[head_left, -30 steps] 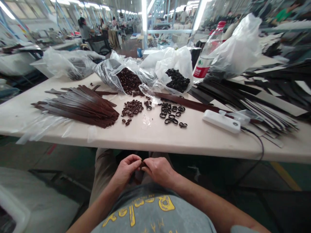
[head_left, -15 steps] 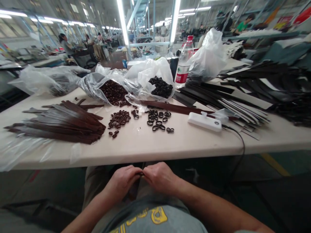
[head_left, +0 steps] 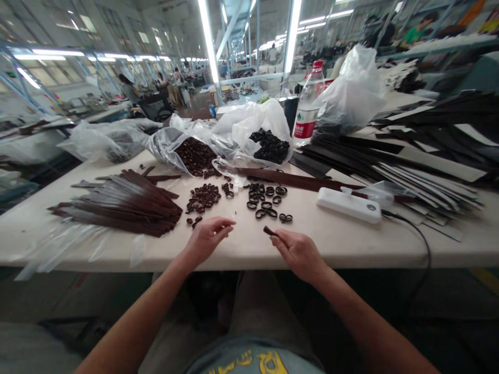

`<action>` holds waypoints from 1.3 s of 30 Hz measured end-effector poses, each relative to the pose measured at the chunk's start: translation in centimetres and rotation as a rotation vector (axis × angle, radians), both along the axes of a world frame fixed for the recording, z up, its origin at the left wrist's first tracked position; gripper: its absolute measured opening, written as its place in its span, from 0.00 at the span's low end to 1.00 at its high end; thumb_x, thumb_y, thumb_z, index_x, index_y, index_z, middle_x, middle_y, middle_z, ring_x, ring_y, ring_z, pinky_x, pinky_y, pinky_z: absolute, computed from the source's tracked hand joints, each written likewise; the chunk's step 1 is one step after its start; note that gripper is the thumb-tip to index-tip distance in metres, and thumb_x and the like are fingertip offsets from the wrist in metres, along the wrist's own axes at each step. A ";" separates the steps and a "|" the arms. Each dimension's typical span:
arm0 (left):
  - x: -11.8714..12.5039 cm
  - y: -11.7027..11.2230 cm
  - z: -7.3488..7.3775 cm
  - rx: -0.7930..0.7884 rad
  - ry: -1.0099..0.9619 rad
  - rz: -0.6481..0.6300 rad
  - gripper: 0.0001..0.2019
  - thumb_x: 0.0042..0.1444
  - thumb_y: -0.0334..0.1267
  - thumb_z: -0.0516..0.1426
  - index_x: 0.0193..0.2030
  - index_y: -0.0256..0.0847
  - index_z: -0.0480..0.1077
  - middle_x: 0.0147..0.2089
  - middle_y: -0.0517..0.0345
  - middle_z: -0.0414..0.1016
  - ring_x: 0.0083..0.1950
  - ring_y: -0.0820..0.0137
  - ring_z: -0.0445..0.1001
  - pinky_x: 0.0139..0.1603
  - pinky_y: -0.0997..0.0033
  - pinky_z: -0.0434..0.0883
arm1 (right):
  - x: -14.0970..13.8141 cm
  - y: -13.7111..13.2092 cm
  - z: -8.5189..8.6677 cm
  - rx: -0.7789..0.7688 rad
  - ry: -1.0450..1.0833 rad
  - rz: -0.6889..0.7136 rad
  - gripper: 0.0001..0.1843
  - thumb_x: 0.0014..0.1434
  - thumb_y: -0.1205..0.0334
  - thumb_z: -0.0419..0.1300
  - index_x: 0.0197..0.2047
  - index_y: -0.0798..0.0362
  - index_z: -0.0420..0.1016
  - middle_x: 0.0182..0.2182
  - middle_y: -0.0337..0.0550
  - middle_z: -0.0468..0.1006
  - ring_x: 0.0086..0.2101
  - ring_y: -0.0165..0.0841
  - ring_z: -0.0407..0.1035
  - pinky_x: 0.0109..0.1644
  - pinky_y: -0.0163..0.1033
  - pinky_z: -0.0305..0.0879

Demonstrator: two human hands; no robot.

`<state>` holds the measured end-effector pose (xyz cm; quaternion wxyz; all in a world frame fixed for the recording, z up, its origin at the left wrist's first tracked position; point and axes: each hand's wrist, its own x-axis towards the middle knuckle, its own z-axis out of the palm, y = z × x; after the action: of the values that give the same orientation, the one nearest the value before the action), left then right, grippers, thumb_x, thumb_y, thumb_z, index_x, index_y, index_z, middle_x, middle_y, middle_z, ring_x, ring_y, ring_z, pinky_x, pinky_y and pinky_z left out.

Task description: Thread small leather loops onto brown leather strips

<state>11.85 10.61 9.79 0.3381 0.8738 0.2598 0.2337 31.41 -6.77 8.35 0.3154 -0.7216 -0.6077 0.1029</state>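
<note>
My right hand [head_left: 299, 253] is closed around a dark brown strip [head_left: 268, 230], whose short end sticks out past the fingertips over the front of the table. My left hand [head_left: 208, 237] is held over the table edge, fingers stretched out and thumb apart, with nothing visible in it. Just beyond it lies a loose pile of small brown loops [head_left: 205, 196]. Larger black loops [head_left: 266, 204] are scattered ahead of my right hand. To the left, a fanned stack of dark brown strips [head_left: 120, 202] covers the tabletop.
Behind the piles stand open plastic bags with brown loops [head_left: 196, 156] and black pieces [head_left: 270, 145]. A long brown strap [head_left: 288, 177] runs behind a white device [head_left: 348, 205] with a cable. A bottle [head_left: 306, 122] and many dark strips [head_left: 390, 161] occupy the right.
Both hands have risen from my lap to above the table's front edge and moved apart. The left hand has opened; the right now shows a strip end. The camera view has shifted.
</note>
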 end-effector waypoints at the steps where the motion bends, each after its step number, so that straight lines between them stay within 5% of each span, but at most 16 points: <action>1: 0.5 1.3 0.0 0.041 -0.003 0.035 0.08 0.58 0.40 0.58 0.40 0.42 0.78 0.33 0.56 0.78 0.30 0.70 0.75 0.34 0.72 0.68 | 0.5 0.3 -0.2 -0.005 0.029 -0.025 0.19 0.68 0.54 0.46 0.29 0.52 0.66 0.24 0.39 0.70 0.26 0.32 0.65 0.32 0.35 0.53; 5: 3.1 5.6 -0.2 0.265 0.064 0.137 0.08 0.57 0.37 0.58 0.39 0.41 0.79 0.35 0.54 0.77 0.32 0.69 0.74 0.37 0.71 0.67 | 1.2 1.1 -1.3 -0.019 0.069 -0.063 0.19 0.68 0.52 0.45 0.28 0.51 0.65 0.24 0.39 0.70 0.26 0.32 0.64 0.31 0.36 0.53; 10: 4.9 8.2 0.9 0.421 0.247 0.237 0.09 0.56 0.35 0.58 0.40 0.40 0.79 0.41 0.50 0.78 0.39 0.65 0.75 0.43 0.69 0.68 | 0.8 0.9 -1.7 0.006 0.060 -0.081 0.20 0.68 0.51 0.44 0.28 0.51 0.64 0.24 0.39 0.70 0.26 0.32 0.64 0.32 0.36 0.53; 17: -2.7 8.6 2.9 0.363 0.254 0.473 0.10 0.56 0.41 0.57 0.36 0.41 0.79 0.34 0.57 0.80 0.36 0.67 0.75 0.40 0.71 0.67 | 1.1 0.7 -1.7 0.039 0.070 -0.075 0.20 0.67 0.51 0.45 0.28 0.51 0.66 0.23 0.40 0.71 0.26 0.33 0.66 0.31 0.36 0.55; 23: -7.5 5.9 0.7 0.289 0.330 0.353 0.11 0.54 0.43 0.59 0.38 0.41 0.78 0.34 0.57 0.78 0.33 0.69 0.73 0.38 0.72 0.67 | 0.9 0.8 -1.9 0.067 0.041 -0.081 0.20 0.67 0.51 0.46 0.28 0.51 0.67 0.23 0.40 0.70 0.24 0.33 0.65 0.30 0.36 0.55; 27: -6.9 5.5 -1.1 0.309 0.378 0.341 0.11 0.54 0.42 0.60 0.41 0.41 0.78 0.35 0.56 0.76 0.34 0.68 0.73 0.39 0.70 0.67 | 0.7 0.9 -2.0 0.047 -0.014 -0.116 0.20 0.66 0.50 0.46 0.28 0.51 0.66 0.21 0.40 0.69 0.23 0.33 0.65 0.30 0.37 0.54; 32: -5.7 6.0 -1.5 0.364 0.336 0.356 0.07 0.53 0.37 0.59 0.36 0.40 0.78 0.35 0.53 0.77 0.38 0.64 0.74 0.42 0.67 0.68 | 0.8 1.0 -2.0 0.049 -0.070 -0.119 0.20 0.66 0.50 0.45 0.27 0.51 0.65 0.22 0.42 0.71 0.25 0.35 0.66 0.30 0.37 0.53; 35: -5.6 5.5 -1.5 0.218 0.178 0.410 0.05 0.51 0.35 0.59 0.33 0.39 0.77 0.30 0.55 0.76 0.33 0.66 0.74 0.39 0.68 0.68 | 0.6 1.0 -1.6 0.042 -0.018 -0.116 0.20 0.65 0.51 0.46 0.27 0.51 0.66 0.23 0.42 0.72 0.25 0.34 0.66 0.30 0.37 0.54; 39: -5.6 2.6 -1.1 -0.365 -0.217 0.328 0.13 0.48 0.42 0.64 0.38 0.37 0.76 0.29 0.58 0.77 0.28 0.71 0.73 0.32 0.72 0.69 | -1.3 0.9 -0.1 0.011 0.124 0.011 0.19 0.66 0.52 0.46 0.28 0.51 0.67 0.22 0.38 0.70 0.25 0.32 0.65 0.31 0.36 0.54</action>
<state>6.28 13.24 8.67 0.4734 0.7146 0.3979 0.3270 30.12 -5.85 8.26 0.3560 -0.7086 -0.5915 0.1459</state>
